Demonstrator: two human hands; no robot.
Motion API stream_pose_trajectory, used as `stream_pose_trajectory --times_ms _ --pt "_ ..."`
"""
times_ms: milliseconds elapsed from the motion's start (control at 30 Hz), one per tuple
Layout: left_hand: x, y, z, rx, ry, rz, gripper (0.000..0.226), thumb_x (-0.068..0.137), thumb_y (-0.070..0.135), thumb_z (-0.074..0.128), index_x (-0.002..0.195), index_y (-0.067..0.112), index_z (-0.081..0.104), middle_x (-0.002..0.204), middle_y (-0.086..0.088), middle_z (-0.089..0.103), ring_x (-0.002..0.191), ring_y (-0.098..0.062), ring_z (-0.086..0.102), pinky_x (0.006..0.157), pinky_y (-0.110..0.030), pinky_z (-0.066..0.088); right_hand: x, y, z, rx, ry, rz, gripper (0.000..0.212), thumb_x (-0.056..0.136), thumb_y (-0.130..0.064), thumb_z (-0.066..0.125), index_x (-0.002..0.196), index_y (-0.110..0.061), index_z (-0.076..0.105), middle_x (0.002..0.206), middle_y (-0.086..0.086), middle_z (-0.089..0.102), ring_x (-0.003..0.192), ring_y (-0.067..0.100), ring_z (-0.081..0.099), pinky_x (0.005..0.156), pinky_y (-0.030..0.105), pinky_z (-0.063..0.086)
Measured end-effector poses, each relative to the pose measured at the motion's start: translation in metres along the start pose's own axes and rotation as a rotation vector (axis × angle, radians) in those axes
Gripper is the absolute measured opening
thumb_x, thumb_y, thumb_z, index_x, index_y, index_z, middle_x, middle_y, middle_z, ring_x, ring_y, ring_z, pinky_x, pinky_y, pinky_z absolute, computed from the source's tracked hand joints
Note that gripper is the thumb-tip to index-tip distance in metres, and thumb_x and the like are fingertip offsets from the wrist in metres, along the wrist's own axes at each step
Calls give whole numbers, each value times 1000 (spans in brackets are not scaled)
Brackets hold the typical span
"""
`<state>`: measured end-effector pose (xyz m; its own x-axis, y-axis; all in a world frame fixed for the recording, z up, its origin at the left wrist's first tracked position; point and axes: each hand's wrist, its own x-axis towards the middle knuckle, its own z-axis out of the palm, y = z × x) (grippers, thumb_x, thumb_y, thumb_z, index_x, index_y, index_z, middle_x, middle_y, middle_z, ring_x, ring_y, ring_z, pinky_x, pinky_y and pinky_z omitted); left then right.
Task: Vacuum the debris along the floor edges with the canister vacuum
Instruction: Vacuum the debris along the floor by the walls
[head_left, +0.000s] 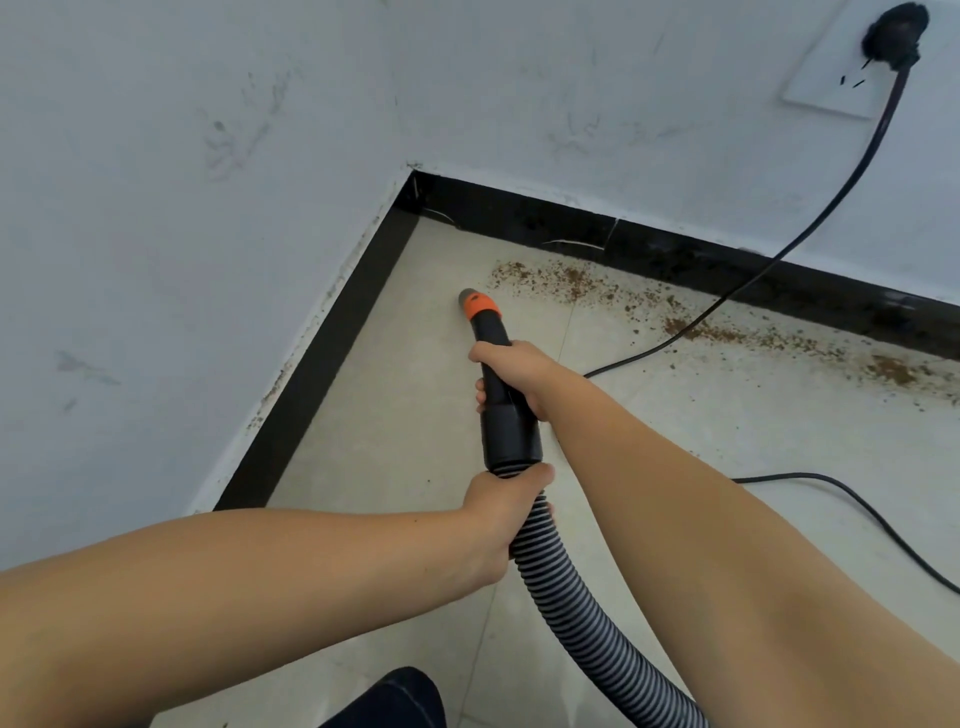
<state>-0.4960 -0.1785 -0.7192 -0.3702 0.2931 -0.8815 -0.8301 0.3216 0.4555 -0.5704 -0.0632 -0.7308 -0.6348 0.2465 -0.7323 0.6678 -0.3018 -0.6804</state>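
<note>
Dark trouser knee (395, 699) at bottom edge, closest to camera. Both forearms reach forward over pale floor tiles (415, 415).

Left hand (501, 512) wraps the ribbed grey hose (571, 608) right where it meets the black cuff; fingers curled round it, thumb on top. Right hand (511, 376) grips the black wand (496, 384) further up, fingers closed round the tube, fingertips showing on its left side.

Wand ends in an orange collar (483, 310) and a small grey nozzle tip (466, 297). Tip points toward the room corner, low over the tile; can't tell if it touches the floor.

Brown debris (561, 280) lies in a band along the black baseboard (675, 254) of the far wall, starting just right of the nozzle and running off to the right edge. Nozzle is beside the band's left end, not in it.

Black power cord (810, 218) drops from a plug (893, 34) in a white wall socket (831, 78), crosses the debris, and runs on across the tiles at right. White walls (182, 234) scuffed.
</note>
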Motion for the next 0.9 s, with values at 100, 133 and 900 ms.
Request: stream_pose_trajectory --times_ms 100,133,900 --pt "0 -2 0 53 -44 -9 14 88 15 65 94 6 55 65 -8 59 53 -20 57 57 -28 52 -1 8 -11 87 95 -3 16 90 -13 58 97 -7 44 62 12 53 45 22 53 54 34 51" --pt "0 -2 1 80 -64 -10 15 88 16 65 95 6 55 65 -8 59 52 -19 57 54 -26 52 -2 12 -17 124 134 1 17 89 -13 58 97 -7 44 62 12 53 45 22 53 54 34 51" --pt "12 13 1 12 -24 20 12 88 14 64 88 6 55 66 -9 58 54 -21 57 57 -29 51 16 -8 -4 41 31 -8 14 90 -13 58 92 -9 44 63 11 52 42 20 52 48 29 50"
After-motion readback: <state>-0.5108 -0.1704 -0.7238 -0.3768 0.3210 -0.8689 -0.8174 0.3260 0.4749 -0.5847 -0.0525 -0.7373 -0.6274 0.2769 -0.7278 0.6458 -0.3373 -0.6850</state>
